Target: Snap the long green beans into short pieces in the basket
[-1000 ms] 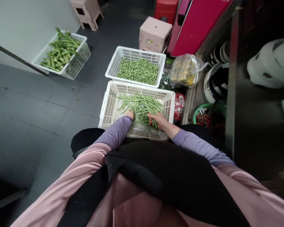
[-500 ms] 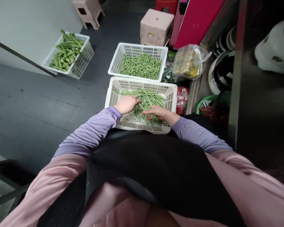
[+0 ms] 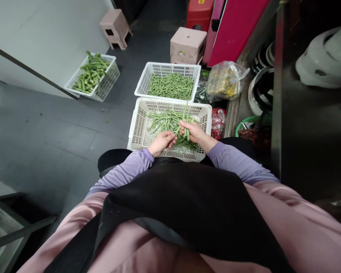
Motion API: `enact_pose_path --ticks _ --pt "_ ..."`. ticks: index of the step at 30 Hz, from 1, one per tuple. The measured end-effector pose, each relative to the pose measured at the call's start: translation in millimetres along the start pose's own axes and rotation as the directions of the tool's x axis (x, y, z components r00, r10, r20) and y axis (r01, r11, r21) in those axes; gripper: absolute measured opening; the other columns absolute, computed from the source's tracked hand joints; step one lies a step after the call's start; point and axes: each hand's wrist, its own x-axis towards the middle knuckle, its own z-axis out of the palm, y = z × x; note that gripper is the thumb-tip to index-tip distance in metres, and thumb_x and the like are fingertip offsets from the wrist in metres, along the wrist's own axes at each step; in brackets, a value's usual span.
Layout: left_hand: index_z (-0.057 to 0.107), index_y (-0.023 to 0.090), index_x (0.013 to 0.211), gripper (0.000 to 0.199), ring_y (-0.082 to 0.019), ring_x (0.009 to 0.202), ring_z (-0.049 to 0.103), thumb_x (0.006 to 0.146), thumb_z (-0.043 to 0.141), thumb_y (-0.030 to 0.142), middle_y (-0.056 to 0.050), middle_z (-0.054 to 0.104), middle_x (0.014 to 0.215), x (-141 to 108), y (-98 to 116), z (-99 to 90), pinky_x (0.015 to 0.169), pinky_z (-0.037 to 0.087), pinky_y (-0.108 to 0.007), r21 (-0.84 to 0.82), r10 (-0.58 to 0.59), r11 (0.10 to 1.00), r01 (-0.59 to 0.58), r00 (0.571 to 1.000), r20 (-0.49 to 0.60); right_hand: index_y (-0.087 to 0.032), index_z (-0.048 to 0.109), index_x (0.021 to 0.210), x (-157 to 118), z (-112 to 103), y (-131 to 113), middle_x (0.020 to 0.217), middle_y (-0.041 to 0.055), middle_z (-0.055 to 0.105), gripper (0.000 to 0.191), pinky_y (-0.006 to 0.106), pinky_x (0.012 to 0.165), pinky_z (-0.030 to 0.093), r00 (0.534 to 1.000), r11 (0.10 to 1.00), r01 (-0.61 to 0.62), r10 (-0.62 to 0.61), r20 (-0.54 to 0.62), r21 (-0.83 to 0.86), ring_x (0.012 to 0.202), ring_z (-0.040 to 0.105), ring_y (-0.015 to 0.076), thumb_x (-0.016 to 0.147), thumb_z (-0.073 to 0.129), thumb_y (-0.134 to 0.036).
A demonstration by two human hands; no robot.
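My right hand is closed around a small bunch of long green beans, one of them sticking up past the fingers. Close beside it on the left, my left hand is pinched, its fingertips at the end of a bean that reaches over from the bunch. Both hands are above the near white basket, where more loose green beans lie. Small scraps sit under my right hand. Just beyond, a second white basket holds a heap of green beans.
To the left on the dark floor stands a white basket of thick green stalks. Plastic stools are at the back. Clear bags, a green basin and a metal counter edge line the right side.
My left hand has come back toward me, out of the beans. My right hand has risen slightly, its bunch now upright. The camera view has tilted up a little.
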Motion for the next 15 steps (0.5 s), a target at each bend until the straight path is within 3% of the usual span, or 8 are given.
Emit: enact_pose_path --ticks 2,4,7,9,12,15 --pt "0.056 0.015 0.068 0.025 -0.004 0.036 0.037 0.090 0.063 0.026 0.005 0.048 0.052 3 -1 0.0 0.036 0.026 -0.020 -0.060 -0.059 0.996 0.063 0.996 0.061 -0.021 0.055 0.080 -2 2 2 0.057 -0.0054 0.050 0.031 0.027 0.053 0.046 0.998 0.997 0.048 -0.049 -0.024 -0.060 0.052 0.049 0.0114 0.078 0.081 -0.038" --pt "0.053 0.016 0.062 0.028 -0.004 0.035 0.033 0.087 0.065 0.021 0.007 0.043 0.047 6 -8 1.1 0.037 0.023 -0.020 0.017 -0.123 0.992 0.122 0.990 0.076 -0.021 0.056 0.081 -4 3 4 0.060 -0.0046 0.054 0.032 0.027 0.053 0.046 0.997 0.985 0.078 -0.081 -0.013 -0.152 0.052 0.051 0.0116 0.074 0.084 -0.035" --pt "0.049 0.016 0.056 0.032 -0.003 0.034 0.027 0.081 0.067 0.011 0.008 0.037 0.041 11 -25 2.8 0.038 0.018 -0.021 0.180 -0.215 0.958 0.223 0.975 -0.060 -0.021 0.058 0.081 -6 1 5 0.063 -0.0034 0.058 0.032 0.027 0.053 0.045 0.994 0.958 0.107 -0.099 0.044 -0.267 0.052 0.052 0.0117 0.071 0.085 -0.034" --pt "0.048 0.016 0.057 0.031 -0.003 0.035 0.028 0.079 0.069 0.010 0.009 0.037 0.041 13 -32 -0.3 0.038 0.019 -0.021 0.184 -0.244 0.946 0.268 0.959 -0.143 -0.020 0.058 0.078 -7 -1 3 0.060 -0.0036 0.056 0.030 0.027 0.054 0.045 0.989 0.946 0.117 -0.084 0.121 -0.303 0.052 0.051 0.0114 0.073 0.084 -0.036" --pt "0.055 0.016 0.073 0.024 -0.005 0.042 0.042 0.074 0.079 0.017 0.007 0.050 0.053 16 -24 -14.4 0.040 0.026 -0.019 0.045 -0.190 0.980 0.195 0.977 -0.097 -0.020 0.058 0.073 -8 -4 -1 0.058 -0.0028 0.054 0.031 0.027 0.052 0.043 0.960 0.949 0.083 0.007 0.281 -0.304 0.051 0.047 0.0109 0.074 0.083 -0.038" --pt "0.061 0.017 0.096 0.032 -0.004 0.045 0.043 0.076 0.082 0.031 0.005 0.056 0.066 21 0 -31.5 0.041 0.029 -0.019 -0.204 -0.030 0.978 0.034 0.999 0.022 -0.019 0.057 0.074 -11 -5 -4 0.063 -0.0005 0.057 0.031 0.026 0.048 0.042 0.906 0.965 -0.002 0.113 0.409 -0.262 0.053 0.048 0.0113 0.075 0.081 -0.039"
